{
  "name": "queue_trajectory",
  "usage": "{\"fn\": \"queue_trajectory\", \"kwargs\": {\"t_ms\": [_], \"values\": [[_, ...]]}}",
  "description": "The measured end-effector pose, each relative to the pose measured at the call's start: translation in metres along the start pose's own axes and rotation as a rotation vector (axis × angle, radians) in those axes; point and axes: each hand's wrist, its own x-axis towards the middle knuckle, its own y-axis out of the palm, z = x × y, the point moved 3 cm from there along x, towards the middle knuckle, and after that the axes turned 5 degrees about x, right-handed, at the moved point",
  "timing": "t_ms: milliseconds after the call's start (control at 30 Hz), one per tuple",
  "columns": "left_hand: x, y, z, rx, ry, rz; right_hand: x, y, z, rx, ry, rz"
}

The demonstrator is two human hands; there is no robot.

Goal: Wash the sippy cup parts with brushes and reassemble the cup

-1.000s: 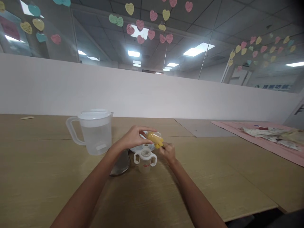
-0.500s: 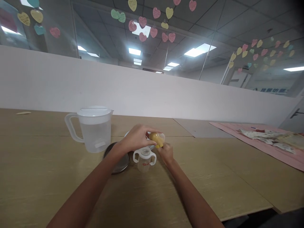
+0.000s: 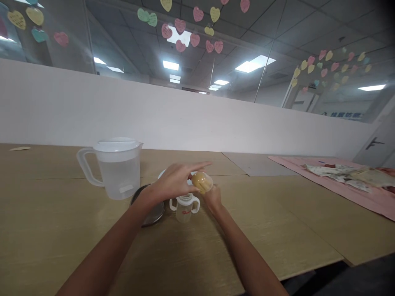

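"What's in the person's hands over there?"

"A yellow piece (image 3: 200,183) with a clear dome on it, tilted. The left hand (image 3: 175,179) has it pinched at its left edge between the thumb and the curled fingers, while the forefinger stretches straight out above"

"And the right hand (image 3: 213,197)?"

"Closed up against the lower right of it, but the piece covers the fingertips, so I can't tell how they grip"

"Is it resting on anything?"

"It looks held up off the table (image 3: 256,230), above and to the right of the mouth of that two-handled bottle (image 3: 184,211). The bottle stands upright, red lettering on its front, one handle out each side"

"What's around them?"

"A dark, shiny-rimmed tray (image 3: 156,213), partly hidden by the left forearm, and a pale dish (image 3: 161,174) mostly behind the left hand. The clear, lidded jug (image 3: 120,174) stands to the left, its handle turned away from the hands"

"And far right?"

"A pink cloth (image 3: 354,196), well apart from the hands, with a crumpled heap (image 3: 364,176) on top"
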Motion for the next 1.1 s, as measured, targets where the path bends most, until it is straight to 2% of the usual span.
{"fn": "queue_trajectory", "kwargs": {"t_ms": [67,167,267,467,633,733,867,967,1100], "values": [[0.001,0.000,0.001,-0.005,-0.019,-0.032,-0.002,0.000,0.004,0.009,-0.082,-0.063],[0.001,0.000,0.000,-0.011,0.002,-0.052,-0.003,-0.007,0.011,0.034,-0.224,-0.223],[0.002,0.000,-0.003,-0.039,0.025,-0.047,-0.002,-0.013,0.015,0.071,-0.260,-0.289],[0.002,0.005,-0.003,-0.125,0.025,0.019,0.004,-0.021,0.010,0.087,-0.094,-0.244],[0.002,0.009,-0.003,-0.131,0.064,0.013,0.005,-0.019,0.006,0.022,-0.055,-0.144],[0.002,0.009,-0.007,-0.136,0.131,-0.003,0.003,-0.015,0.004,-0.044,-0.106,-0.125],[0.002,0.007,-0.010,-0.126,0.178,-0.025,0.000,-0.014,0.005,-0.056,-0.254,-0.148],[0.002,0.006,-0.009,-0.134,0.164,-0.015,-0.001,-0.015,0.005,-0.037,-0.307,-0.165],[0.002,0.006,-0.007,-0.131,0.115,-0.016,-0.001,-0.019,0.005,-0.041,-0.296,-0.204]]}}
